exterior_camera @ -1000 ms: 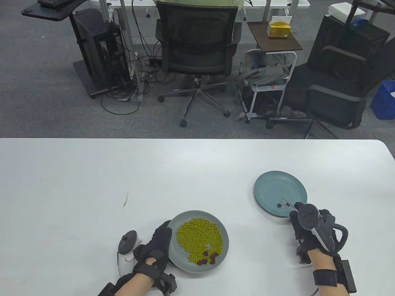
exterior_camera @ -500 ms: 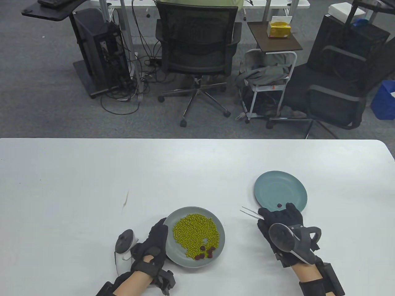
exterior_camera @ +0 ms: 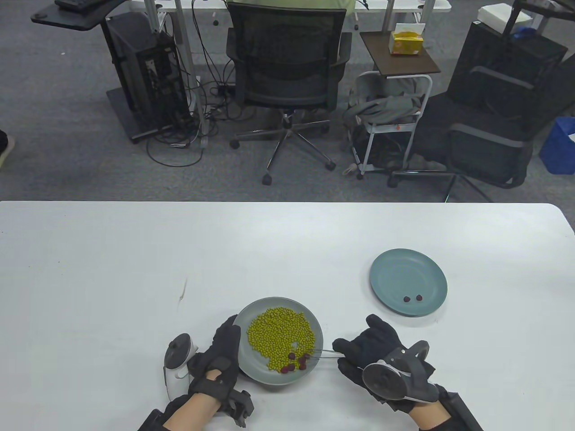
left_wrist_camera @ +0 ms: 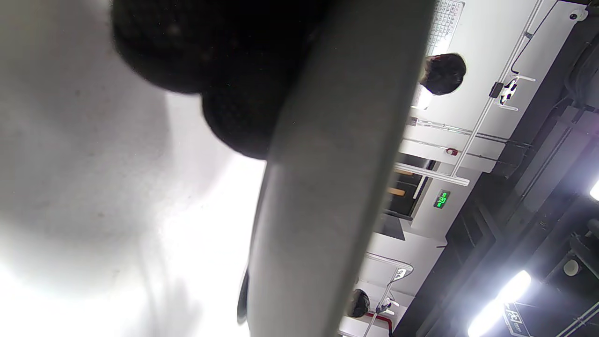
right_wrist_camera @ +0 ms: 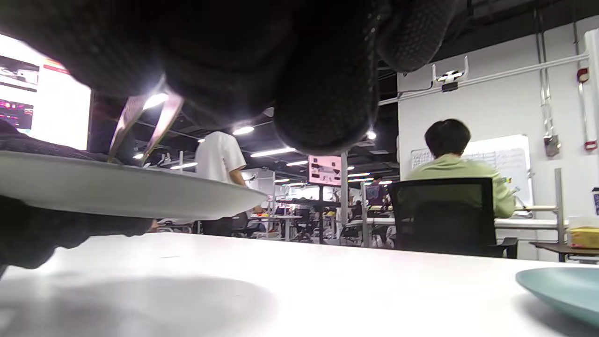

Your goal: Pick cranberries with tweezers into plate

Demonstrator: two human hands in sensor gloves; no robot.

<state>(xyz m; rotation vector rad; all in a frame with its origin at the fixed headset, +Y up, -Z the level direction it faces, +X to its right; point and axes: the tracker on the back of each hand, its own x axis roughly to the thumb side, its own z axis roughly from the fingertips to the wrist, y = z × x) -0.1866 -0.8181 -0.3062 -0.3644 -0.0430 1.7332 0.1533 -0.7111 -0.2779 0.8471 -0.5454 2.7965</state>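
Observation:
A grey plate (exterior_camera: 314, 327) holds a heap of green beans (exterior_camera: 278, 332) and several dark red cranberries (exterior_camera: 294, 362) at its near edge. My left hand (exterior_camera: 222, 354) grips this plate's left rim and tilts it; its underside shows in the left wrist view (left_wrist_camera: 327, 187) and the right wrist view (right_wrist_camera: 117, 189). My right hand (exterior_camera: 366, 352) holds metal tweezers (exterior_camera: 325, 354) whose tips reach the cranberries; the tweezers also show in the right wrist view (right_wrist_camera: 145, 124). A teal plate (exterior_camera: 409, 269) to the right holds two cranberries (exterior_camera: 412, 298).
The white table (exterior_camera: 134, 251) stretches wide to the left and behind the plates. A small brown mark (exterior_camera: 183, 291) lies left of the grey plate. Office chairs (exterior_camera: 287, 81) and a cart stand beyond the far edge.
My right hand moved from the teal plate, leaving a second cranberry there, leftward to the grey plate. The tweezers now point at the cranberries. My left hand shifted the grey plate slightly left and up.

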